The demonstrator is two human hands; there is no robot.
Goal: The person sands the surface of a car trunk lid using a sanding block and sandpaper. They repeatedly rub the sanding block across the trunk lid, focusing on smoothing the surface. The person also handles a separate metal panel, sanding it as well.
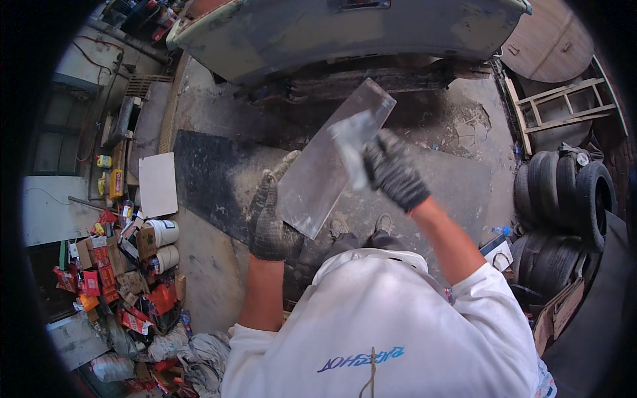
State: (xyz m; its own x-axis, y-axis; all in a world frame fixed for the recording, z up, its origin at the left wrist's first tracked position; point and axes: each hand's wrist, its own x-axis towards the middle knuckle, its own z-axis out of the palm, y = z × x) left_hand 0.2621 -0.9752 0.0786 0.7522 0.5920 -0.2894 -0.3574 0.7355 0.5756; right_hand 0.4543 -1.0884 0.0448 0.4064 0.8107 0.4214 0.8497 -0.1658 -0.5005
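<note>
A flat rectangular board [312, 176], grey-brown with a smooth, scuffed surface, is tilted in front of my body, above the ground. My left hand [269, 215], in a dark grey knit glove with dust on it, grips the board's left edge, and its fingers are partly hidden. Over the board's right side my right hand [395, 171], in a matching glove, is closed on a pale whitish flat piece [353, 146]. That piece is smeared by motion, so its exact kind is unclear, and I cannot tell whether it touches the board.
A car body panel [352, 36] with patchy paint stands ahead. A dark sheet [209, 176] lies on the floor to the left. Cartons, red packages and white buckets [166, 232] crowd the left. Stacked tyres [557, 186] and a wooden frame [564, 106] stand right.
</note>
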